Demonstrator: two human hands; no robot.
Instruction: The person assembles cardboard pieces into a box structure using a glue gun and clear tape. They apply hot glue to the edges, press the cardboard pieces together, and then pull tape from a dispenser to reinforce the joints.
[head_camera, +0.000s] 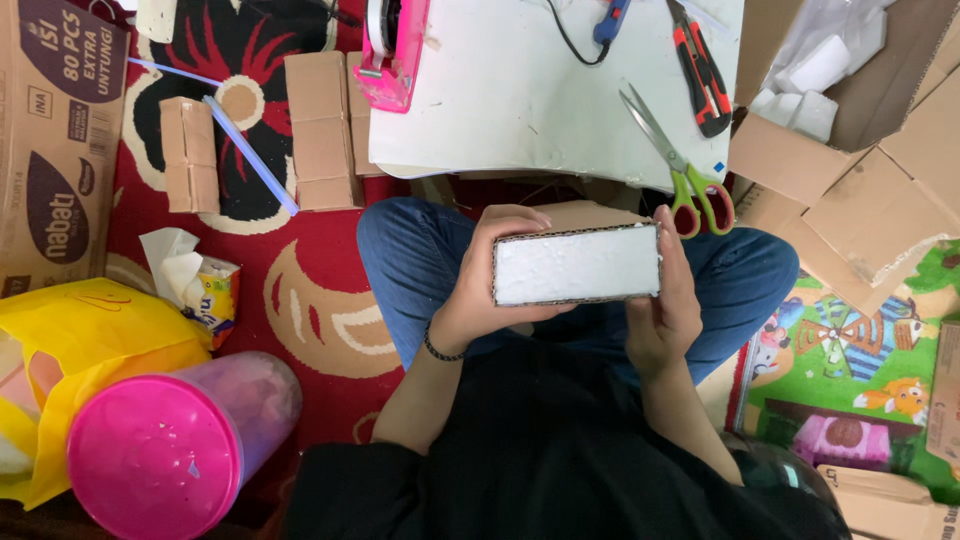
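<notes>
At the near left stands a glossy pink-lidded plastic jar (170, 450) beside a crumpled yellow plastic bag (90, 330); farther off, small folded cardboard pieces (322, 130) lie flat on the red patterned rug (300, 300). Over the lap, in the middle, the left hand (490, 285) wraps the left end of a rectangular cardboard box (577, 263), its open face filled with grainy white foam inside a corrugated brown rim. The right hand (668, 300) clasps the box's right end, fingers flat along the edge. Just beyond, green-handled scissors (680, 165) rest on the smooth white board (520, 90), and an open carton (850, 150) holds white foam blocks (815, 85) at the far right.
</notes>
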